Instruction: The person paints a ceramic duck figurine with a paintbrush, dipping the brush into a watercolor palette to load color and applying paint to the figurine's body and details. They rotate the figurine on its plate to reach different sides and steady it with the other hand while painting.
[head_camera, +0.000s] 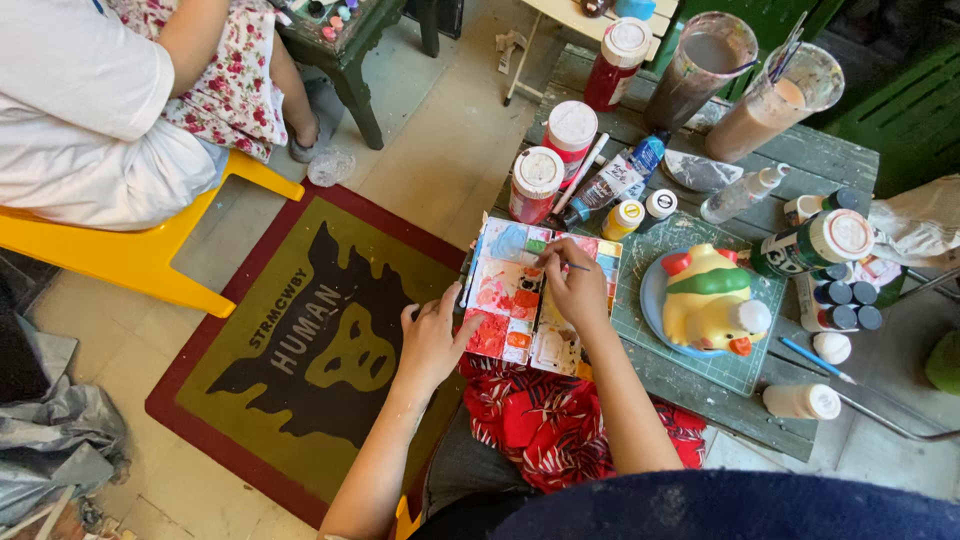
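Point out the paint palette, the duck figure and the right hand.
Paint palette (505, 290), head view, on a red-smeared well.
Duck figure (700, 305), head view, on its yellow body.
Right hand (575, 285), head view, on its back.

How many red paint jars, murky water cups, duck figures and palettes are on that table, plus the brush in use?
red paint jars: 3
murky water cups: 2
duck figure: 1
palette: 1
brush in use: 1
Total: 8

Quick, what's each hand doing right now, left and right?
Left hand: fingers closed on the edge of the paint palette, steadying it.
Right hand: fingers closed on a thin paintbrush, over the palette.
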